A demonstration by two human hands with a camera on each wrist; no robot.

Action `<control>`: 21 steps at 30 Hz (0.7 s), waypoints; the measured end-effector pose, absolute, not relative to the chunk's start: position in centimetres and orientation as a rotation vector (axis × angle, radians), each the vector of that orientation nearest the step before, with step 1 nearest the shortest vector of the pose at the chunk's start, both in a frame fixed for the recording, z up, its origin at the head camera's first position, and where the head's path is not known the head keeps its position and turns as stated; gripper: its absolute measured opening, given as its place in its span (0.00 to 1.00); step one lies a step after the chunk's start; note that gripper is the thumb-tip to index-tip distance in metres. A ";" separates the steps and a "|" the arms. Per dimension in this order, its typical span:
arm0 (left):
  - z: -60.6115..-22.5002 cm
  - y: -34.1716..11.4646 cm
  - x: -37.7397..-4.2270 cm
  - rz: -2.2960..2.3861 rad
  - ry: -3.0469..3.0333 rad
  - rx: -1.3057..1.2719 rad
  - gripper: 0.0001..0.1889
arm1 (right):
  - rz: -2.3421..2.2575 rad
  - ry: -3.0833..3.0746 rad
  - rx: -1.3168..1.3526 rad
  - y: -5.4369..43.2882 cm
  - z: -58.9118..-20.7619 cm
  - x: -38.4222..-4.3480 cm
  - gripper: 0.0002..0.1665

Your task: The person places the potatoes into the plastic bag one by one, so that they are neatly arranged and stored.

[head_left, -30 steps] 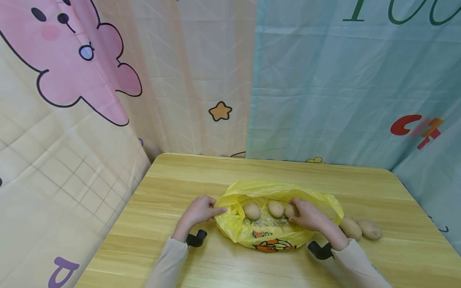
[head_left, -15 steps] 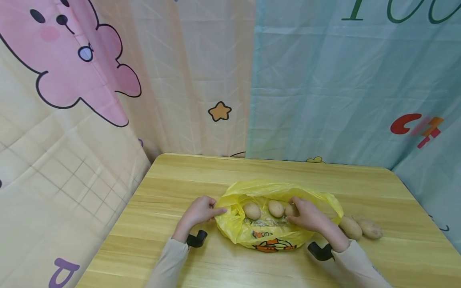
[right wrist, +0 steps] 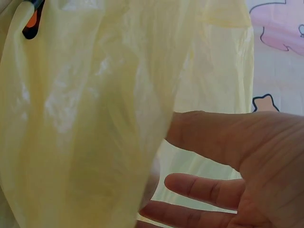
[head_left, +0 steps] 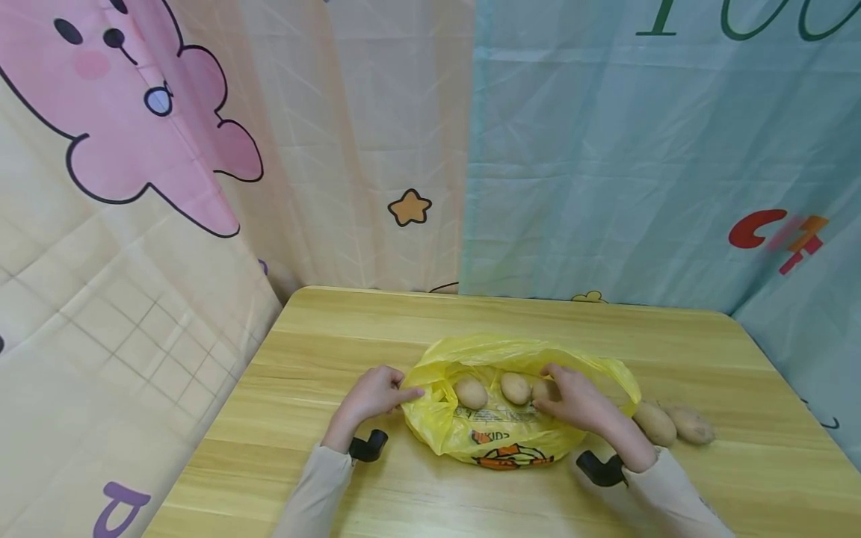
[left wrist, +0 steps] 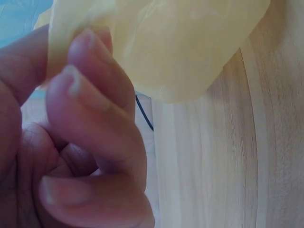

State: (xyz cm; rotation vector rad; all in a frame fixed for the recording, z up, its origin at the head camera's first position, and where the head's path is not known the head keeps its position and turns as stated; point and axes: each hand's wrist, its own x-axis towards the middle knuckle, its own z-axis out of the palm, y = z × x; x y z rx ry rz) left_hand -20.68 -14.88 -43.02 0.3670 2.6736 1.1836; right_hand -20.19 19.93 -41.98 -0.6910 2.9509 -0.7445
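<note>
A yellow plastic bag [head_left: 494,426] with orange and black print lies on the table, its mouth spread. My left hand [head_left: 373,394] pinches the bag's left rim between thumb and fingers; the left wrist view shows the yellow film [left wrist: 175,47] caught there, the other fingers curled. Inside the bag sit two potatoes [head_left: 471,393], one left and one nearer the middle. My right hand [head_left: 580,403] reaches in over the right side and holds a third potato [head_left: 542,391] between thumb and fingers. In the right wrist view the bag's film hides most of that potato [right wrist: 153,183].
Two more potatoes [head_left: 691,424] lie side by side on the wooden table [head_left: 350,329], right of the bag and close to the right forearm. Printed curtains [head_left: 323,149] hang behind the table and at its sides. Black wrist mounts [head_left: 368,446] sit below both hands.
Both hands stay almost where they were. The right thumb has shifted slightly up and left along the potato; the view itself drifts a little.
</note>
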 end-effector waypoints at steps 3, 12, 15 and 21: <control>-43.1 -14.8 -20.7 1.182 2.672 0.368 0.20 | -0.758 2.967 -0.694 20.0 -41.8 -20.1 0.26; -43.2 -14.9 -20.7 1.180 2.678 0.380 0.20 | -0.788 3.028 -0.643 20.0 -40.6 -19.5 0.26; -43.2 -14.9 -20.7 1.176 2.680 0.380 0.20 | -0.802 3.052 -0.634 20.0 -40.3 -19.3 0.26; -43.2 -14.9 -20.7 1.176 2.681 0.376 0.21 | -0.829 3.111 -0.613 20.0 -40.1 -18.9 0.26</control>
